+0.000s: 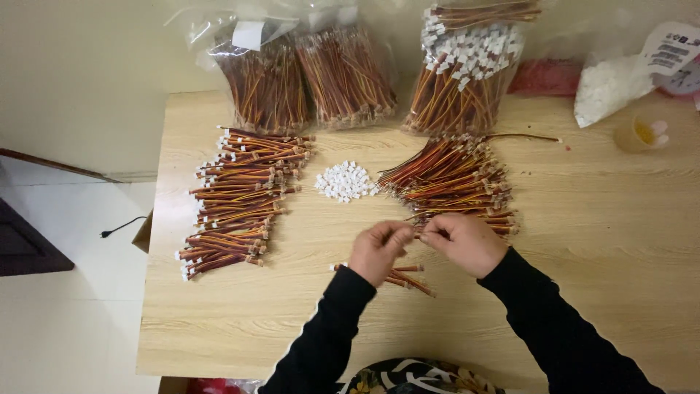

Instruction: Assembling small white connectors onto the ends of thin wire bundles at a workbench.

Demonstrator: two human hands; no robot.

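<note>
1. Left hand (pixel 378 250) and right hand (pixel 464 241) pinched one wire (pixel 417 235) between them, above the table (pixel 583 241).
2. Best held steady near its tip, close to the white plugs (pixel 345 181) and loose wires (pixel 452 179).

Counted three clear bags of wire leads (pixel 343 73), two loose wire heaps (pixel 240 197), one pile of white connectors (pixel 345 181), one yellow cup (pixel 636 134).

Evenly and softly lit from above, fairly bright. Only faint shadows under the hands (pixel 426 244) on the pale surface (pixel 598 241). Mild glare on the clear plastic bags (pixel 306 29) at the top edge. Slight softness throughout, fingers a little motion-blurred; wide-angle bending toward the corners.
</note>
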